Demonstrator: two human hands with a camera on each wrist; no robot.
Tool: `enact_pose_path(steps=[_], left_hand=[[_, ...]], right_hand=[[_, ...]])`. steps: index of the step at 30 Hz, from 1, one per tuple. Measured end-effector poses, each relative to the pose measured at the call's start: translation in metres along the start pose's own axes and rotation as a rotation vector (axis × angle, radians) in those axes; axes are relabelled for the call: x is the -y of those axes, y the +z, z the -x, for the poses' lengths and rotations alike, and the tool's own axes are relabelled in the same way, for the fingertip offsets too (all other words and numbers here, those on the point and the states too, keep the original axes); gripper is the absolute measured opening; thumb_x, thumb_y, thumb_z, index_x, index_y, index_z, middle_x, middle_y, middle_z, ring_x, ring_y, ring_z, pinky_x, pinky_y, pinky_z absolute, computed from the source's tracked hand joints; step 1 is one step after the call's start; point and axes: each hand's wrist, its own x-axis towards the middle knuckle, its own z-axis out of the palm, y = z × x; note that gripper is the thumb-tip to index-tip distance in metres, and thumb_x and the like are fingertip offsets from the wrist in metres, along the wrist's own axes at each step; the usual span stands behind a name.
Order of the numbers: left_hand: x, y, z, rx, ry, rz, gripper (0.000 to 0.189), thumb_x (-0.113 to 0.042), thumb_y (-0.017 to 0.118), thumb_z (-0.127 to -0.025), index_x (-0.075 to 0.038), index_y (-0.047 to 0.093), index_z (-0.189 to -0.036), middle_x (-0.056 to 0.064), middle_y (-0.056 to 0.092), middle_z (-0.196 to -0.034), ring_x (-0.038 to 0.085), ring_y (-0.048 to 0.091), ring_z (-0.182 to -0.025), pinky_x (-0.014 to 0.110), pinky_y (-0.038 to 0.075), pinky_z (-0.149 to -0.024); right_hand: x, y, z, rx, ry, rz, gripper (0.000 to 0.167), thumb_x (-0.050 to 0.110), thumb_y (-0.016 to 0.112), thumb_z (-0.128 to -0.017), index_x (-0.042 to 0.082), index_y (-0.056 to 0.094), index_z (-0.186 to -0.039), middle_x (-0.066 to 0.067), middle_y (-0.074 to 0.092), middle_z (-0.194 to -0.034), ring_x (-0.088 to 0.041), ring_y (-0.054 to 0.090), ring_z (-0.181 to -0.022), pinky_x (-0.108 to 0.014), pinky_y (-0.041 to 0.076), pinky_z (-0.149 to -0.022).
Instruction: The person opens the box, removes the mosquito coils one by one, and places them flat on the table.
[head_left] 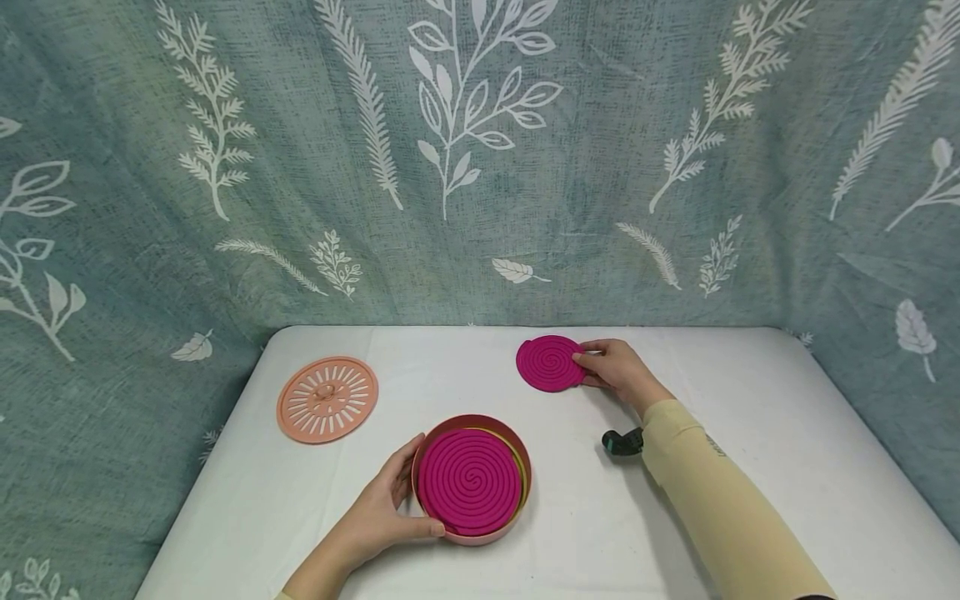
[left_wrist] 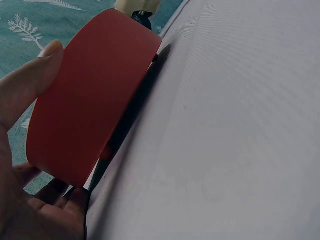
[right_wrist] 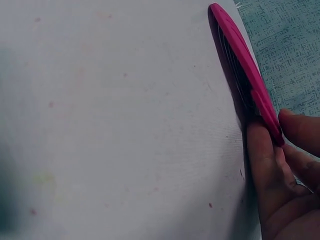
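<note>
Near the back of the table, my right hand [head_left: 617, 371] pinches the edge of a magenta mosquito coil [head_left: 546, 362]. In the right wrist view the thumb [right_wrist: 300, 127] lies on the upper face of this coil [right_wrist: 245, 65], with fingers beneath it. Closer to me, my left hand [head_left: 386, 508] grips the side of a round coral mosquito coil holder [head_left: 476, 540], thumb at the front and fingers at the far left. Its smooth outer wall [left_wrist: 85, 95] fills much of the left wrist view. Inside lies more magenta coil [head_left: 468, 483], with a yellowish edge showing along its right side.
A round peach slotted lid [head_left: 327, 400] with a small ring handle lies at the back left of the white-covered table [head_left: 225, 500]. A small dark object [head_left: 622, 442] is partly hidden by the right sleeve. A leaf-patterned green curtain [head_left: 480, 275] hangs behind the table.
</note>
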Motion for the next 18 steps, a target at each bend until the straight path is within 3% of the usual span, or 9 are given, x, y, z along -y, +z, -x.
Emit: enact_pose_path(steps=[5,18], left_hand=[[0.0,0.0,0.0,0.006,0.001,0.011,0.121,-0.02,0.097,-0.06,-0.021,0.025,-0.157,-0.004,0.031,-0.157,0.012,0.027,-0.144,0.022,0.026,-0.115],[-0.001,0.0,0.0,0.004,-0.005,-0.004,0.121,-0.021,0.097,-0.06,-0.022,0.025,-0.157,-0.004,0.03,-0.157,0.012,0.026,-0.144,0.022,0.025,-0.114]], right_hand=[[0.0,-0.004,0.002,-0.009,0.004,0.002,0.048,0.022,0.065,-0.098,-0.001,0.052,-0.138,-0.012,0.064,-0.102,-0.009,0.066,-0.074,-0.027,0.062,-0.073],[0.001,-0.012,0.01,0.011,-0.018,-0.003,0.046,0.018,0.061,-0.099,-0.007,0.051,-0.137,-0.017,0.062,-0.113,-0.011,0.065,-0.085,-0.028,0.061,-0.08]])
